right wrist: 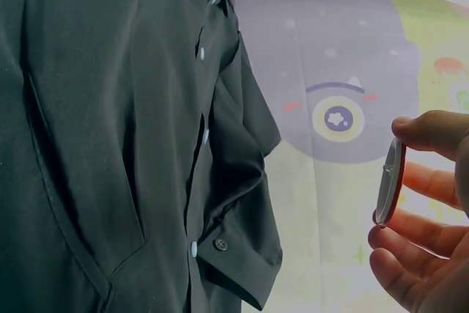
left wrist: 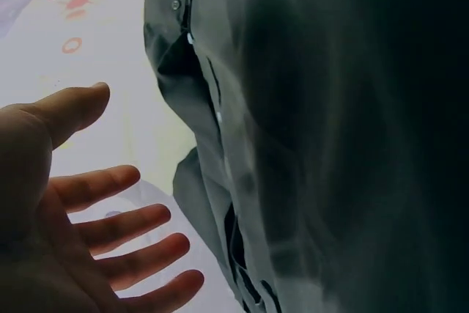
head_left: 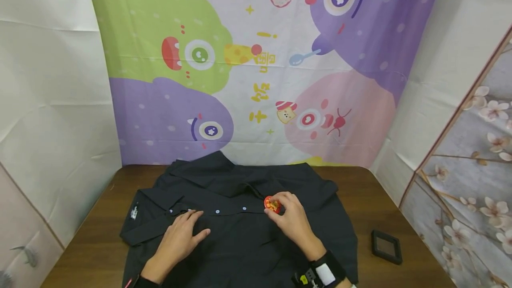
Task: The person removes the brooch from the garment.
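We find the right hand (head_left: 295, 223) with thumb and fingers curved to a pinch on the edge of a round badge (head_left: 272, 205). The left hand (head_left: 178, 240) has its fingers extended and spread; we find nothing in its grasp. We note the badge as a thin, flat disc, its front glossy red with a yellow pattern, its back pale grey and smooth, crossed by a slim pin.

Beneath both hands we record a dark shirt (head_left: 240, 243) of plain, softly creased cloth, with small pale buttons (head_left: 218, 211) along its front strip. It lies on a wooden table (head_left: 370, 199) with a brown grain. To the right of the shirt and apart from it sits a black rectangular frame (head_left: 386, 247). A printed cloth hanging (head_left: 248, 70) with cartoon figures stands behind the table. From the head view, we note that the fingers cover part of the badge's rim.

The badge is above the shirt, near the right end of the visible button row, and apart from the cloth. Its printed front faces up toward the head camera, its pin side toward the shirt. Being round, it shows no long axis; the button row runs left to right.
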### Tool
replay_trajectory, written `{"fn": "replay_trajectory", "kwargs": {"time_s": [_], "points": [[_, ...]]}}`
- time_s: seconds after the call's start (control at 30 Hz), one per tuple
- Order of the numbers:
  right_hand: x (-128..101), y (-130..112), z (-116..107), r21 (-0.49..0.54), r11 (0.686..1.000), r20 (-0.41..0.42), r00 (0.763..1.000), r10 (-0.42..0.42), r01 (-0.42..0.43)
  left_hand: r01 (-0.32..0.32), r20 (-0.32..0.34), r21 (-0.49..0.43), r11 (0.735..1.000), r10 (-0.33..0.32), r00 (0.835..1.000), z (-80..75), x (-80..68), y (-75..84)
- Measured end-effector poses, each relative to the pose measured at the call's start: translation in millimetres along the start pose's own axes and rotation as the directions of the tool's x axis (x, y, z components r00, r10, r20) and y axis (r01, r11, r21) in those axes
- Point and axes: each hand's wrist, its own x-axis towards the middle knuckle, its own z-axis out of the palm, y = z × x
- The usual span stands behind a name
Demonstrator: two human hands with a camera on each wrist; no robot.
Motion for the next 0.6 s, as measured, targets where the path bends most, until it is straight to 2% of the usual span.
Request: {"fn": "replay_trajectory", "kwargs": {"time_s": [0.37,0.6], "points": [[-5.4,4.6,-1.7,-0.016,1.000,0.013,1.000,0.020,-0.020,0.081,0.124,0.008,0.997,-0.081,0.989,10.6,-2.4,-6.6],[-6.8,7.9,-2.2,-0.019,1.000,-0.003,1.000,0.010,-0.010,0.079,0.119,0.022,0.997,-0.081,0.990,12.6,-3.4,-6.8]]}}
